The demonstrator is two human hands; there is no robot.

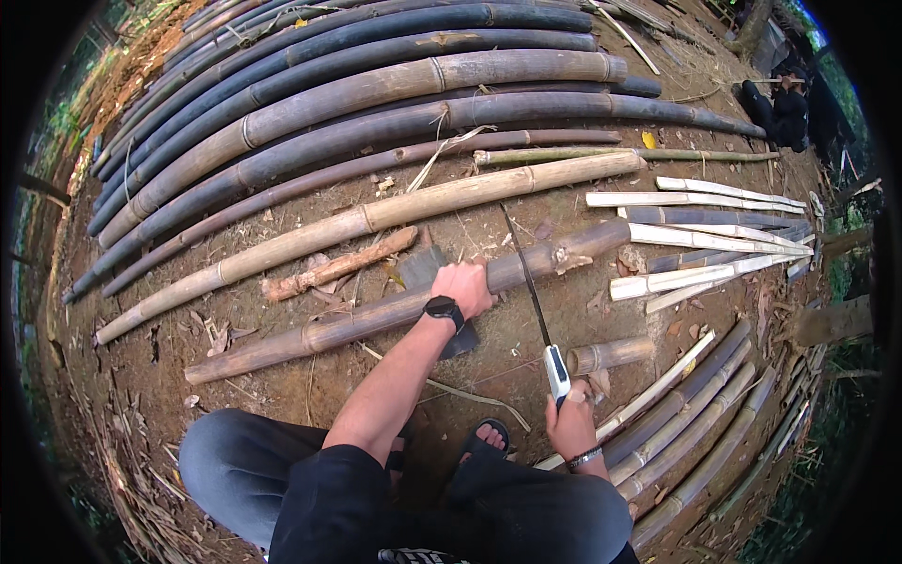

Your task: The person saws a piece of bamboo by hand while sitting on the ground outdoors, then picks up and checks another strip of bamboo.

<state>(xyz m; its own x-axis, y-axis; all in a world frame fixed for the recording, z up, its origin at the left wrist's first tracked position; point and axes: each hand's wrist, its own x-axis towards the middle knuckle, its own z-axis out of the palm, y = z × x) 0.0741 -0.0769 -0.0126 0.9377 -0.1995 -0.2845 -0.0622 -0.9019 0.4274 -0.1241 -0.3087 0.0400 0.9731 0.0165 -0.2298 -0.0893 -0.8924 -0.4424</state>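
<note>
A dark brown bamboo pole (376, 318) lies slantwise across the ground before me. My left hand (462, 287), with a black watch at the wrist, is closed over its top. In my right hand (571, 423) is the handle of a handsaw (556, 374) with a white grip section. The saw's long thin blade crosses the pole to the right of my left hand; whether its teeth have cut in is too small to tell. Under the pole, beside my left hand, shows a dark flat slab (423, 267). A short bamboo section (611, 354) lies right of the saw handle.
Beyond the pole lie a pale bamboo pole (376, 216), a rough stick (338, 271) and rows of long dark poles (376, 99). Split bamboo strips (695, 235) fan out at the right. More bamboo pieces (691, 423) lie beside my right knee. A tree trunk (834, 321) stands at the right edge.
</note>
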